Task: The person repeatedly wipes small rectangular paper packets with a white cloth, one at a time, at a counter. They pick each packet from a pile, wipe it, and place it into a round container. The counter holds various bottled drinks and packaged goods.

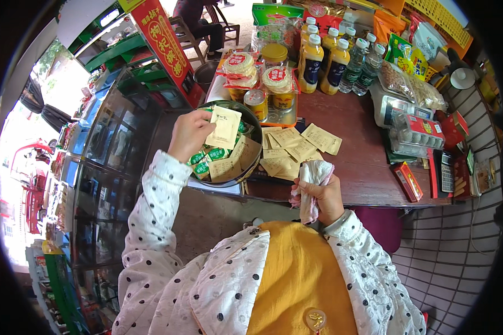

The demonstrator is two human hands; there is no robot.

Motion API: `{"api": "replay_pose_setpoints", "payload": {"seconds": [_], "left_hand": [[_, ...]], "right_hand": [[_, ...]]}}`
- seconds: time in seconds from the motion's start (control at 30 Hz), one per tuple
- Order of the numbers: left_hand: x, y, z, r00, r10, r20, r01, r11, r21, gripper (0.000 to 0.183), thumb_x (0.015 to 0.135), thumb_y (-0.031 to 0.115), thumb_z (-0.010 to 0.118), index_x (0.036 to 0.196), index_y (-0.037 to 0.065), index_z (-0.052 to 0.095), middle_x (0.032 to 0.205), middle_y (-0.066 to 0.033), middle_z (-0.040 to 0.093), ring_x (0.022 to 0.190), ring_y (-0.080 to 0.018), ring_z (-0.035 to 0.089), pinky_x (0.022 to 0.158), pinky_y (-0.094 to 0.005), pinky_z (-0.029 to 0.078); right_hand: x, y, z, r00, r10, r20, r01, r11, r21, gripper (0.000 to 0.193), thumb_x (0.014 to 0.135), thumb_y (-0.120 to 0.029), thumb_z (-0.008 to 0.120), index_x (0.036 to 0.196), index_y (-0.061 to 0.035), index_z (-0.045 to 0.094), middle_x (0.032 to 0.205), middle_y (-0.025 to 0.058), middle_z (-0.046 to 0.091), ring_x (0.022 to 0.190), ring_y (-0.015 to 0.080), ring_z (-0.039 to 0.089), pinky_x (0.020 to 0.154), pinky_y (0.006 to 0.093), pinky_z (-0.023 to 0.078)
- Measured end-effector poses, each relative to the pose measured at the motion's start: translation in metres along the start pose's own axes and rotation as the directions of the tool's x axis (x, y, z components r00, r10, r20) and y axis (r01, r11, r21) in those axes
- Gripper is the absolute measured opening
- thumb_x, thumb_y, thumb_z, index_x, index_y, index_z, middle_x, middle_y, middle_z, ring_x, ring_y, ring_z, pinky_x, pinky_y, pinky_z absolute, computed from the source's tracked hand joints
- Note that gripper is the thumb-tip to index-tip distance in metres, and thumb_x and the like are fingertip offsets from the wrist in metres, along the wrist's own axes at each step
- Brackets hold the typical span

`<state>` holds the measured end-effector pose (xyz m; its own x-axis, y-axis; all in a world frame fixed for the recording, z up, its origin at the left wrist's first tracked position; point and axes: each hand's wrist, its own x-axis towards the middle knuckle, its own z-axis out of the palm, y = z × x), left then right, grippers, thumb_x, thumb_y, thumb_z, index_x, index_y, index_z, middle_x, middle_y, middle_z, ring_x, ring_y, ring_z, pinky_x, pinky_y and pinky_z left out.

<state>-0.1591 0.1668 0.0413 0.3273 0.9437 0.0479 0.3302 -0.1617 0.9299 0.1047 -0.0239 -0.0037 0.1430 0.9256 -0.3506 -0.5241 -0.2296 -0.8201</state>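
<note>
White, pink-edged cloth (316, 173) bunched in the closed grip of the right hand (323, 200), at one o'clock from the yellow shirt (296, 273), with beige sachets (303, 149) fanned out just beyond on the dark red table (363, 151). At eleven, a flat cream sachet (226, 128) pinched in the left hand (191, 134), above a round tin (257, 133) holding green-wrapped pieces (202, 168) and more beige sachets. Farther off, at twelve, gold cans (255, 101) under round packs (240, 63), then capped bottles (311, 62) toward half past twelve.
</note>
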Motion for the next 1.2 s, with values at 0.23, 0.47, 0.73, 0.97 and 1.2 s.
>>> {"api": "replay_pose_setpoints", "payload": {"seconds": [0.23,0.47,0.73,0.97,1.2], "left_hand": [[0.056,-0.061,0.021,0.924,-0.365,0.111,0.364,0.931,0.025,0.017,0.08,0.005,0.067,0.093,-0.006,0.065,0.076,-0.0097,0.066,0.06,-0.0137,0.064,0.049,-0.0268,0.052],[0.067,-0.065,0.039,0.888,-0.435,0.147,0.413,0.897,0.157,0.018,0.083,0.006,0.066,0.097,-0.004,0.062,0.074,-0.0063,0.064,0.059,-0.0122,0.061,0.051,-0.0246,0.051],[0.076,-0.08,0.023,0.957,-0.284,0.064,0.246,0.906,0.345,0.02,0.079,0.011,0.067,0.095,0.001,0.071,0.071,-0.0076,0.069,0.055,-0.0128,0.065,0.051,-0.0264,0.053],[0.066,-0.09,0.015,1.0,0.003,0.014,-0.013,0.684,0.729,0.024,0.072,0.02,0.067,0.094,0.012,0.074,0.08,-0.0152,0.069,0.077,-0.0312,0.067,0.072,-0.0398,0.053],[0.05,-0.063,0.04,0.994,0.097,-0.05,-0.007,0.507,0.862,0.021,0.077,0.018,0.066,0.096,0.014,0.072,0.09,-0.0154,0.068,0.087,-0.0344,0.065,0.077,-0.0451,0.051]], "right_hand": [[-0.001,-0.002,-0.005,0.999,-0.032,0.001,0.032,0.999,0.004,0.017,0.08,0.005,0.065,0.096,0.0038,0.059,0.079,0.0157,0.065,0.066,0.0253,0.067,0.056,0.0387,0.059],[-0.008,-0.001,-0.016,0.999,-0.023,-0.036,0.024,0.999,0.038,0.02,0.079,0.006,0.066,0.098,0.0043,0.058,0.08,0.0159,0.066,0.063,0.0239,0.066,0.052,0.0367,0.057],[-0.012,0.0,-0.018,0.997,-0.038,-0.067,0.041,0.999,0.036,0.019,0.08,0.005,0.066,0.098,0.0046,0.058,0.082,0.0158,0.066,0.065,0.0241,0.066,0.053,0.0365,0.057],[-0.01,0.004,-0.019,1.0,-0.001,-0.026,0.001,1.0,0.018,0.02,0.08,0.006,0.066,0.099,0.0045,0.059,0.084,0.0153,0.066,0.067,0.0239,0.067,0.054,0.0366,0.058],[-0.01,0.005,-0.019,1.0,-0.004,-0.025,0.004,1.0,0.018,0.021,0.08,0.006,0.066,0.1,0.0044,0.058,0.084,0.0149,0.066,0.067,0.0235,0.067,0.053,0.036,0.058]]}}
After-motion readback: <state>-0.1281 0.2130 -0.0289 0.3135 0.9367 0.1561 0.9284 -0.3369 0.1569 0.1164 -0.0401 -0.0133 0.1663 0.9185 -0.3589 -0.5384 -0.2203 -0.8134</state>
